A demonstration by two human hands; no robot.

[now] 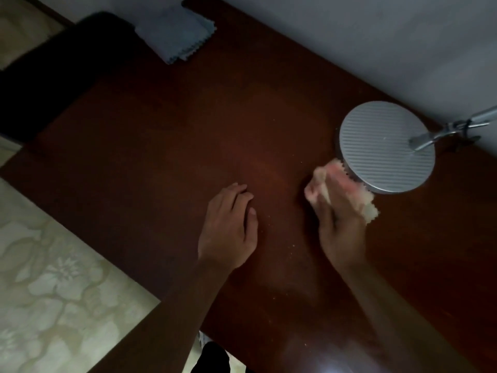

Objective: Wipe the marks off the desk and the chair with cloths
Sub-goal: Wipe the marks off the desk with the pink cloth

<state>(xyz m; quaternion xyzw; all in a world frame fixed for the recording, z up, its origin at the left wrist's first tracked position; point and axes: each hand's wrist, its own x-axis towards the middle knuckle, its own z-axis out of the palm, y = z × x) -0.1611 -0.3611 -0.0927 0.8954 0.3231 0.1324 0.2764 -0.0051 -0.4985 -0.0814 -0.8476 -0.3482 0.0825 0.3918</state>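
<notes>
A dark reddish-brown desk fills most of the view. My right hand holds a pale pink cloth against the desk top, right beside the lamp base; hand and cloth are blurred. My left hand rests flat on the desk, fingers relaxed, a hand's width to the left of the cloth. Small pale crumbs and specks dot the wood between and in front of the hands. A folded blue-grey cloth lies at the desk's far left corner. A dark chair stands beyond the desk's left edge.
A round ribbed silver lamp base sits at the right of the desk, its metal arm reaching off to the right. A pale wall runs along the far side. Patterned floor shows at lower left.
</notes>
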